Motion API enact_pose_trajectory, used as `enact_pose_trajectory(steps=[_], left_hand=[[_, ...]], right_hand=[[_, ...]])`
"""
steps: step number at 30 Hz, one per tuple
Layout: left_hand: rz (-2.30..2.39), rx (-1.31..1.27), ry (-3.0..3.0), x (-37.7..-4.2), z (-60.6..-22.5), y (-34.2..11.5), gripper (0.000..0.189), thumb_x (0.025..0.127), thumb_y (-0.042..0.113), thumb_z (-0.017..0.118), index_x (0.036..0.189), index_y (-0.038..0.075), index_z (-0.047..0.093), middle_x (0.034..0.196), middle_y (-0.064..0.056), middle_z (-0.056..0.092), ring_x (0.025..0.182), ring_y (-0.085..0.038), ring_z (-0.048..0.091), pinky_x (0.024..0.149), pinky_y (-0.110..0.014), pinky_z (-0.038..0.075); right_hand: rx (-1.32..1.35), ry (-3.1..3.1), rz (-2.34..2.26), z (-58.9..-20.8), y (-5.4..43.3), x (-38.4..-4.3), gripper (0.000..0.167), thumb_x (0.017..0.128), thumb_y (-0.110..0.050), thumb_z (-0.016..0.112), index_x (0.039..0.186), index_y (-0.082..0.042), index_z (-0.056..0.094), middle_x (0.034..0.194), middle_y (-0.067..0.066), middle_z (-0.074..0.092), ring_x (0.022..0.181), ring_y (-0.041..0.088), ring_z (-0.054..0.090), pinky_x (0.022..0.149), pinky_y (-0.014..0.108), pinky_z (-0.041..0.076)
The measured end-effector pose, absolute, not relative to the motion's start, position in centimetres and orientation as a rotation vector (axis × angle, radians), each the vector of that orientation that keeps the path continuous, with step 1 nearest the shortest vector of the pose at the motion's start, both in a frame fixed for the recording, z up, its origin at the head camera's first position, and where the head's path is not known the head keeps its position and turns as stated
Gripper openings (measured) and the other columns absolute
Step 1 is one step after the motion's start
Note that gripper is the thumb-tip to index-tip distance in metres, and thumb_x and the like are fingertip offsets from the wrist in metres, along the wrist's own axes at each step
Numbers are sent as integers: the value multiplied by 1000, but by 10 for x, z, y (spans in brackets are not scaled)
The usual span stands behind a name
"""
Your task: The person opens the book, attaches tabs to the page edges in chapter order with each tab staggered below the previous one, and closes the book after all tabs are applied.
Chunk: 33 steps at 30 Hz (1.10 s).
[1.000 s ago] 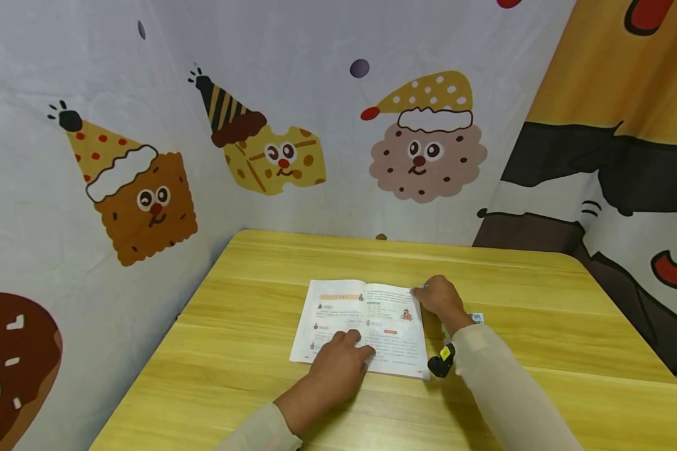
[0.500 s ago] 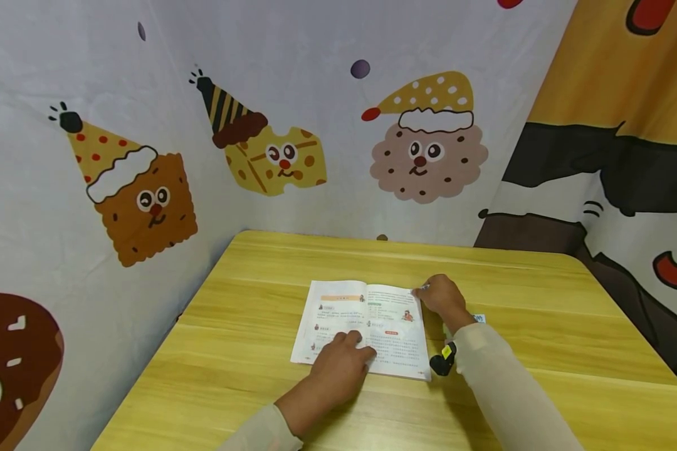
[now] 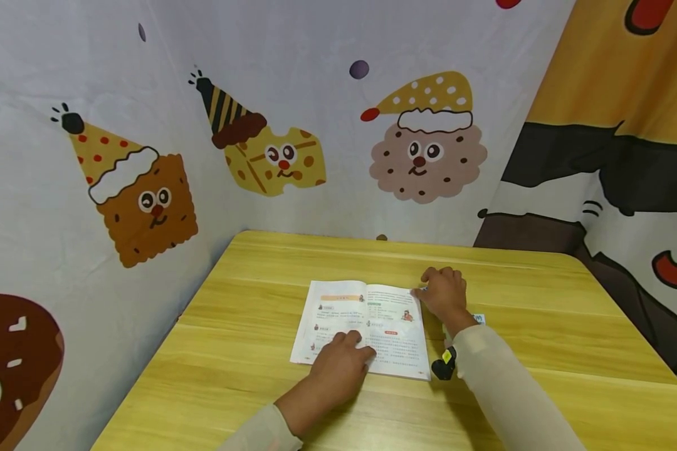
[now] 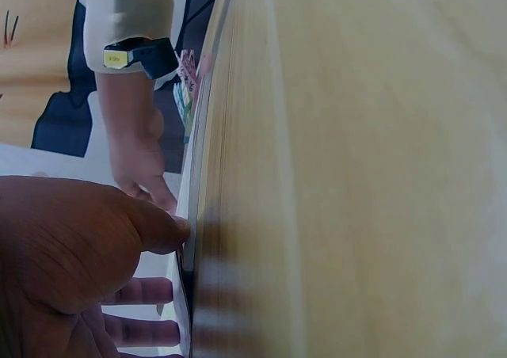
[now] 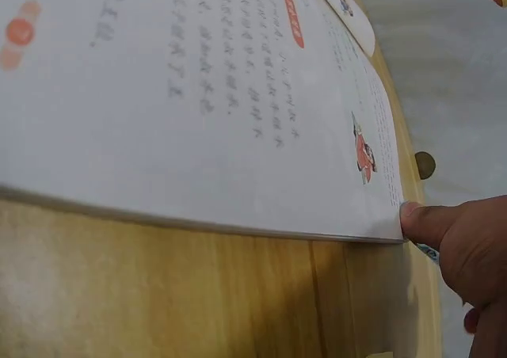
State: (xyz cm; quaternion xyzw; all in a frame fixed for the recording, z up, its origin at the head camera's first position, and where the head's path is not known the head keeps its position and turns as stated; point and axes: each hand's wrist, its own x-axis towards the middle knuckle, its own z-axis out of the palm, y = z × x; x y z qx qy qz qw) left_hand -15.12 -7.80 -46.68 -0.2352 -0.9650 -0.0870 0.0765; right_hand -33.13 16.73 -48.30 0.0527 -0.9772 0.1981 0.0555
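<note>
An open book [image 3: 395,341] with printed text and small coloured pictures lies flat on the wooden table. My left hand [image 3: 341,369] rests on its lower middle, fingers extended over the pages; in the left wrist view its thumb [image 4: 162,227] lies at the book's edge. At the upper right corner is my right hand [image 3: 444,295]. Its thumb [image 5: 428,222] touches the page corner, while the other fingers are raised and spread away from it. A small bluish patch [image 5: 428,252] shows just below that thumb; what it is I cannot tell.
Partly hidden behind the right wrist is a small item with a blue-and-white printed label [image 3: 478,319]. A black device with a yellow tag [image 3: 444,363] is on that wrist. The wooden table [image 3: 248,300] meets a cartoon-printed curtain [image 3: 338,213] at the back.
The right hand's fingers have lifted and spread away from the book's corner, with the thumb staying there. My left hand and the book have stayed in place.
</note>
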Motion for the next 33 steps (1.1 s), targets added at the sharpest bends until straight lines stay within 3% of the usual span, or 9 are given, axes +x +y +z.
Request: enact_pose_trajectory(steps=[3, 5, 11, 19, 25, 33], left_hand=[[-256, -709, -2890, -150, -467, -78, 22, 92, 18, 74, 113, 23, 77, 111, -6, 61, 92, -24, 56, 68, -33, 50], [-254, -712, -2887, -150, -467, -78, 22, 92, 18, 74, 113, 23, 77, 110, -6, 61, 91, -23, 56, 68, -33, 50], [-260, -723, -2882, -151, -470, -78, 21, 93, 18, 73, 113, 23, 77, 110, -6, 61, 91, -23, 56, 68, -33, 50], [-243, -711, -2902, -153, -470, -78, 22, 93, 18, 72, 114, 23, 77, 108, -5, 60, 91, -23, 56, 68, -32, 50], [-262, -724, -2908, -151, -469, -78, 22, 93, 18, 72, 114, 22, 77, 110, -6, 61, 91, -23, 56, 69, -34, 51], [-258, -715, -2903, -151, -469, -78, 23, 93, 18, 72, 115, 22, 77, 111, -7, 62, 92, -24, 57, 70, -34, 51]], right_hand=[[309, -2949, 505, -483, 164, -330, 17, 95, -25, 75, 105, -12, 76, 115, 15, 61, 116, 41, 44, 100, 57, 29], [393, -2951, 406, -483, 161, -329, 10, 98, -22, 72, 101, -16, 79, 109, 8, 66, 110, 36, 48, 97, 54, 31], [557, -2999, 118, -474, 156, -326, 21, 103, -14, 62, 103, -20, 82, 98, -3, 74, 101, 26, 53, 97, 49, 34], [611, -3138, -4, -460, 146, -317, 27, 103, -10, 55, 111, -14, 81, 95, 2, 71, 93, 25, 55, 92, 46, 35], [601, -3190, 33, -464, 154, -317, 33, 103, -9, 54, 132, -11, 70, 122, 8, 70, 119, 32, 57, 103, 52, 30], [646, -3212, 130, -470, 165, -316, 39, 105, -10, 49, 140, -14, 64, 145, 15, 57, 145, 42, 34, 110, 61, 24]])
